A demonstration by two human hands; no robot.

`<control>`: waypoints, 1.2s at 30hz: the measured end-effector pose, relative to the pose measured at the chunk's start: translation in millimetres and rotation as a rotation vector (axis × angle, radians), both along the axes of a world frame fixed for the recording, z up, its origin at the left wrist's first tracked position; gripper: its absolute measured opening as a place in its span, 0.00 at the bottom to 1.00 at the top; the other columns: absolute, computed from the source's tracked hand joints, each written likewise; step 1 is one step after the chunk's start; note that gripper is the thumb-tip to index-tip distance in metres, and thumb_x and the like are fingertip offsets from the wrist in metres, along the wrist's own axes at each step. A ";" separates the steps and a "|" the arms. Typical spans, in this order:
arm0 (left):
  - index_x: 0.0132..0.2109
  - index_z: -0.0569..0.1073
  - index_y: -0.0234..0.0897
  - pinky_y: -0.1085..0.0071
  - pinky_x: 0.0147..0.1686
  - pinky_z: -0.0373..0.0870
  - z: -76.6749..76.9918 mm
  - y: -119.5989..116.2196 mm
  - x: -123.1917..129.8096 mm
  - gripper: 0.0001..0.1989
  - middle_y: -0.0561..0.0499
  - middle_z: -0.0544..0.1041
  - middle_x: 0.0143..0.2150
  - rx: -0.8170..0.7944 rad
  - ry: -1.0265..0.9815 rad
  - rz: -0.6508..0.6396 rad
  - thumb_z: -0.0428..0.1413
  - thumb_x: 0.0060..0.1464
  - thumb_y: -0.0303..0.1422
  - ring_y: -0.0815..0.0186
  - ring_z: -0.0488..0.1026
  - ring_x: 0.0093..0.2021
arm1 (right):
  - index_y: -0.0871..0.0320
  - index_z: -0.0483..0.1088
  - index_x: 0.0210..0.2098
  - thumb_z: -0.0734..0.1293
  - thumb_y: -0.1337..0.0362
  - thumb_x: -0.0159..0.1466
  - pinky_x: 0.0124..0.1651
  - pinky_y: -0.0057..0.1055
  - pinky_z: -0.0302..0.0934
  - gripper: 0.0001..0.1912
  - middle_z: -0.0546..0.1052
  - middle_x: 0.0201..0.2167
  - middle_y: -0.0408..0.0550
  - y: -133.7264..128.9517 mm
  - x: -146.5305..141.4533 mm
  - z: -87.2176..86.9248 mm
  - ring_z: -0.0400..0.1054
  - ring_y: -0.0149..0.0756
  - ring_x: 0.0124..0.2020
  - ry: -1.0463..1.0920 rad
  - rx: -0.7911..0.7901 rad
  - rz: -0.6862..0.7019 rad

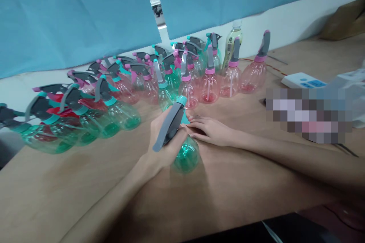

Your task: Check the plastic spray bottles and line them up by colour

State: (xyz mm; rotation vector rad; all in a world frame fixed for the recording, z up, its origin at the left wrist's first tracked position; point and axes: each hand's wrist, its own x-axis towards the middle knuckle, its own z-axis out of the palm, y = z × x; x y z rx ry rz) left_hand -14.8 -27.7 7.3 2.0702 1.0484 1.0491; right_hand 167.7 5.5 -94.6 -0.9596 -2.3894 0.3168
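Note:
A green spray bottle (pixel 186 155) with a grey and teal trigger head tilts over the middle of the table. My left hand (pixel 164 144) is wrapped round its neck, just under the head. Beside it on the right, my right hand (pixel 209 131) reaches in with its fingers pointing at the bottle's collar; the fingertips are partly hidden there, and whether they grip it cannot be made out. Several green spray bottles (pixel 128 115) stand at the left, and a row of pink spray bottles (pixel 209 87) stands behind my hands.
A drink bottle (pixel 234 43) stands by the wall behind the spray bottles. On the right lie a white power strip (pixel 302 81), a blurred-out object and clear plastic. A brown box (pixel 345 19) sits at the back right. The wooden table's (pixel 159 212) front edge runs along the bottom.

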 end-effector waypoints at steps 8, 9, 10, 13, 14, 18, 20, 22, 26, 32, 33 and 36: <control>0.28 0.60 0.39 0.70 0.25 0.56 -1.4 -0.6 -1.4 0.06 0.57 0.57 0.24 -0.005 0.009 0.023 0.51 0.49 0.29 0.70 0.57 0.23 | 0.61 0.66 0.54 0.59 0.54 0.66 0.57 0.44 0.59 0.23 0.70 0.56 0.56 0.9 0.0 0.0 0.63 0.46 0.57 -0.011 -0.005 0.001; 0.28 0.61 0.39 0.69 0.25 0.57 -1.5 -0.6 -1.5 0.05 0.57 0.58 0.24 -0.010 0.011 0.030 0.51 0.49 0.30 0.70 0.58 0.23 | 0.61 0.66 0.54 0.59 0.53 0.66 0.57 0.44 0.59 0.23 0.70 0.56 0.56 0.8 0.0 0.1 0.63 0.46 0.57 -0.012 -0.006 -0.001; 0.28 0.62 0.39 0.69 0.26 0.58 -1.3 -0.7 -1.3 0.05 0.56 0.60 0.24 -0.013 0.012 0.040 0.51 0.49 0.30 0.69 0.59 0.24 | 0.60 0.66 0.54 0.59 0.53 0.66 0.57 0.44 0.59 0.23 0.70 0.56 0.56 0.7 0.1 0.1 0.63 0.46 0.57 -0.013 -0.007 -0.003; 0.28 0.63 0.39 0.69 0.28 0.61 0.5 -2.0 0.0 0.04 0.55 0.64 0.25 0.002 0.022 0.064 0.52 0.48 0.30 0.68 0.62 0.26 | 0.59 0.66 0.55 0.59 0.53 0.66 0.58 0.44 0.58 0.23 0.69 0.57 0.56 0.6 0.2 -0.4 0.63 0.46 0.57 -0.015 -0.011 -0.009; 0.29 0.64 0.39 0.69 0.28 0.62 1.1 -2.6 0.7 0.03 0.55 0.65 0.26 0.011 0.024 0.068 0.51 0.48 0.30 0.68 0.62 0.26 | 0.60 0.66 0.55 0.58 0.53 0.66 0.58 0.44 0.58 0.23 0.69 0.57 0.56 0.7 0.2 -0.7 0.63 0.46 0.57 -0.015 -0.012 -0.009; 0.34 0.66 0.39 0.70 0.29 0.65 1.1 -4.8 3.8 0.03 0.54 0.68 0.29 -0.001 0.021 0.089 0.51 0.49 0.30 0.68 0.65 0.27 | 0.61 0.67 0.54 0.58 0.53 0.66 0.58 0.44 0.58 0.23 0.69 0.57 0.58 1.5 0.1 -2.0 0.62 0.46 0.58 -0.012 -0.008 0.001; 0.34 0.65 0.39 0.69 0.31 0.66 -0.7 -4.8 4.6 0.03 0.54 0.69 0.30 -0.010 0.014 0.093 0.52 0.50 0.30 0.67 0.67 0.29 | 0.60 0.67 0.53 0.58 0.53 0.66 0.58 0.45 0.58 0.22 0.69 0.57 0.58 1.8 0.1 -2.2 0.62 0.46 0.58 -0.012 -0.005 0.007; 0.34 0.65 0.39 0.68 0.32 0.67 -2.6 -4.3 4.7 0.03 0.53 0.70 0.30 -0.013 0.005 0.088 0.52 0.50 0.31 0.66 0.68 0.30 | 0.59 0.67 0.53 0.58 0.53 0.67 0.58 0.45 0.58 0.22 0.69 0.57 0.57 1.8 0.2 -2.2 0.62 0.46 0.58 -0.013 -0.004 0.009; 0.35 0.65 0.40 0.67 0.32 0.66 -4.8 -3.7 4.1 0.02 0.53 0.69 0.30 -0.018 -0.012 0.078 0.52 0.51 0.31 0.65 0.68 0.29 | 0.60 0.67 0.53 0.58 0.53 0.66 0.58 0.44 0.58 0.22 0.69 0.57 0.58 1.3 0.2 -1.9 0.62 0.46 0.58 -0.013 -0.009 0.002; 0.36 0.65 0.40 0.66 0.33 0.67 -6.0 -3.8 2.7 0.02 0.53 0.70 0.31 -0.021 0.001 0.073 0.52 0.53 0.31 0.65 0.69 0.30 | 0.60 0.67 0.53 0.58 0.54 0.67 0.58 0.45 0.58 0.21 0.69 0.56 0.58 0.6 0.0 -0.3 0.63 0.46 0.58 -0.016 -0.010 0.004; 0.36 0.65 0.40 0.66 0.34 0.67 -6.1 -3.7 2.6 0.03 0.52 0.70 0.32 -0.017 -0.003 0.071 0.52 0.53 0.31 0.65 0.69 0.31 | 0.60 0.67 0.53 0.58 0.54 0.66 0.58 0.45 0.58 0.21 0.69 0.56 0.57 0.6 0.0 0.0 0.63 0.46 0.58 -0.014 -0.009 0.003; 0.37 0.66 0.40 0.66 0.35 0.68 -6.2 -3.9 2.9 0.03 0.52 0.71 0.32 -0.012 -0.010 0.074 0.52 0.53 0.31 0.65 0.70 0.32 | 0.58 0.67 0.53 0.58 0.54 0.66 0.57 0.45 0.59 0.21 0.70 0.56 0.56 0.4 0.2 0.7 0.63 0.45 0.58 -0.008 -0.008 0.009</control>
